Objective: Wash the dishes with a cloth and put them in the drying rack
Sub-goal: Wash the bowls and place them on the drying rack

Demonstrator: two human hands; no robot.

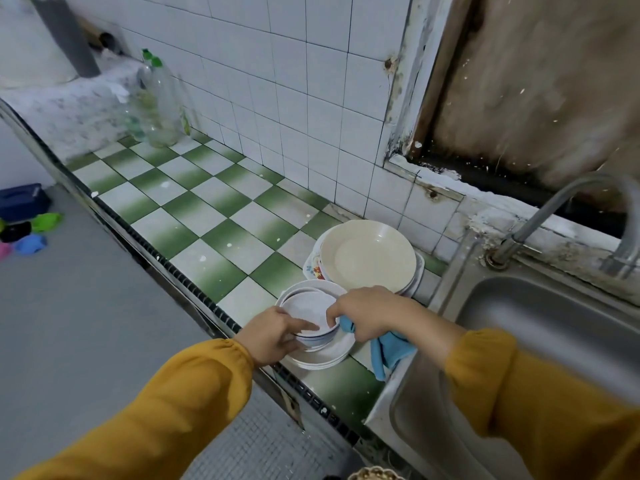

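Both forearms in mustard-yellow sleeves, reaching in from the lower edge and meeting over the counter's near side; left hand palm down, right hand knuckles up. Beneath them, a green-and-white checkered tile counter backed by a white tiled wall, with clear plastic bottles with green caps at the far end and a stainless steel sink under a curved metal tap on the right. Close to the sink, a large round cream plate topping one pile, and just in front a small white bowl with blue rim lines sitting on a stack of white plates. Left fingers laid over the bowl's near rim, thumb outside, pinching it. Right fingers curled tight round a light blue cloth, its loose end hanging at the sink's edge, forefinger tip touching the bowl's right rim.
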